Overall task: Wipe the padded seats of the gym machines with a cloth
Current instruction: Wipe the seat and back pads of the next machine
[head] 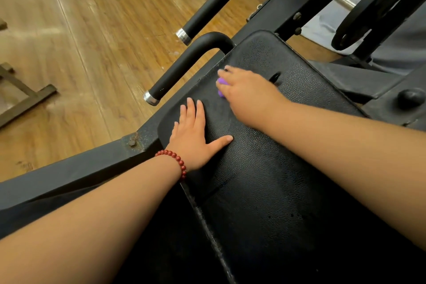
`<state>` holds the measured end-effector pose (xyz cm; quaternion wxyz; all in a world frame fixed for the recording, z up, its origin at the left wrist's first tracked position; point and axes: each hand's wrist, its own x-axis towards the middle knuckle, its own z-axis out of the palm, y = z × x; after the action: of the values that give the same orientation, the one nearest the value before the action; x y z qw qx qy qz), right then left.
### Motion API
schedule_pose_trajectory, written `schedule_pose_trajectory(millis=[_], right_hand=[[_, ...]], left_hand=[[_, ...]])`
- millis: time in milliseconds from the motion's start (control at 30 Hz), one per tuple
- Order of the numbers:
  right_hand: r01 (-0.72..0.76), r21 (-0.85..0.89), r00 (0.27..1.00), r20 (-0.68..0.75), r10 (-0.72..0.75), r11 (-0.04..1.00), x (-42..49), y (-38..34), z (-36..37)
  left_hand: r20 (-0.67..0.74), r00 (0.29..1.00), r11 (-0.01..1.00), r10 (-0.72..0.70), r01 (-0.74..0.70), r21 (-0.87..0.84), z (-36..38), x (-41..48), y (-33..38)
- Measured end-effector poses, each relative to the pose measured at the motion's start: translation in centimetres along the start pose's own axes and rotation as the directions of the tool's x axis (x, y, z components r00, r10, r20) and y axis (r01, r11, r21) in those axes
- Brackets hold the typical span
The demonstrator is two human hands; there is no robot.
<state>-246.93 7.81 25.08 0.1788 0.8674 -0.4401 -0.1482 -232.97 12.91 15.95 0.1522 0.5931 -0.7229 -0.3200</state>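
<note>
Padded seat (pixel 265 168): black textured upholstery on a black steel frame (pixel 69 173), running from the near edge of the view to its far rounded end.
Purple cloth (pixel 221 82): bunched on the seat near the far left edge; only a small part shows beside the fingers.
Right hand (pixel 246 92): on top of the cloth, grip curled over it and pressing it to the pad; outline is motion-blurred.
Left hand (pixel 196 138): flat on the seat by its left edge, grip spread, thumb out to the right, holding nothing.
Bracelet (pixel 178 161): red beads on the left wrist.
Obstructions, left edge: curved handle (pixel 184 67) with a chrome end cap, just beside the seat; a straight bar (pixel 216 0) beyond it.
Obstructions, far right: weight plate (pixel 373 9); round knob (pixel 411 98).
Seat surface: dark slot (pixel 275 77) just beyond the right hand.
Floor (pixel 80 41): wood planks.
</note>
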Motion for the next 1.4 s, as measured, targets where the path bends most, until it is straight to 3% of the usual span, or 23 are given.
schedule_pose_trajectory(millis=[133, 200, 267, 333, 533, 700, 800, 1000, 1100, 1167, 1300, 1400], right_hand=[[0.2, -0.053, 0.977, 0.091, -0.195, 0.978, -0.2, -2.4, 0.2], [0.145, -0.054, 0.988, 0.062, -0.142, 0.988, 0.5, -0.6, -0.4], [-0.02, -0.018, 1.0, 0.007, 0.021, 1.0, 0.9, 0.7, -0.6], [-0.056, -0.002, 0.998, 0.016, 0.056, 0.998, 1.2, 0.2, -0.4], [0.213, -0.016, 0.973, 0.096, -0.211, 0.977, -1.0, -1.1, 0.3], [-0.02, -0.018, 0.999, 0.032, 0.021, 1.0, 1.0, -0.2, -0.2], [-0.006, 0.019, 0.997, 0.081, 0.005, 1.0, 0.5, -1.9, 0.6], [0.187, 0.006, 0.973, 0.137, -0.186, 0.982, -1.9, -0.5, -0.5], [-0.001, 0.054, 0.998, 0.055, -0.002, 0.999, -0.7, 0.6, -0.9], [-0.043, 0.079, 0.997, 0.062, 0.038, 0.996, 0.0, -0.3, -0.9], [0.149, -0.016, 0.977, 0.158, -0.144, 0.989, -1.5, -1.7, -0.1], [0.282, 0.003, 0.955, 0.095, -0.281, 0.959, -4.2, -1.2, 0.9]], left_hand=[[0.0, 1.0, 1.0, 0.011, -0.011, -0.016, 0.0, 0.1, -0.1], [-0.004, 1.0, 1.0, 0.007, -0.007, -0.014, 0.0, 0.1, -0.2], [-0.004, 1.0, 1.0, 0.006, -0.006, -0.014, 0.0, 0.1, -0.2], [-0.01, 1.0, 1.0, 0.006, -0.007, -0.016, 0.1, 0.2, -0.2], [0.005, 1.0, 1.0, 0.011, -0.011, -0.004, -0.1, 0.1, -0.1], [0.003, 1.0, 1.0, 0.01, -0.01, -0.014, 0.1, 0.1, -0.1], [0.008, 1.0, 1.0, 0.019, -0.019, -0.008, -0.1, 0.1, -0.1], [0.005, 1.0, 1.0, 0.019, -0.019, -0.008, 0.1, 0.0, -0.1], [0.0, 1.0, 1.0, 0.019, -0.019, -0.009, 0.1, 0.1, 0.0], [0.005, 1.0, 1.0, 0.013, -0.013, -0.013, 0.0, 0.0, 0.0], [0.03, 0.999, 1.0, 0.02, -0.02, 0.004, -0.2, 0.1, 0.0], [0.029, 0.999, 1.0, 0.02, -0.021, 0.013, -0.3, 0.0, -0.1]])
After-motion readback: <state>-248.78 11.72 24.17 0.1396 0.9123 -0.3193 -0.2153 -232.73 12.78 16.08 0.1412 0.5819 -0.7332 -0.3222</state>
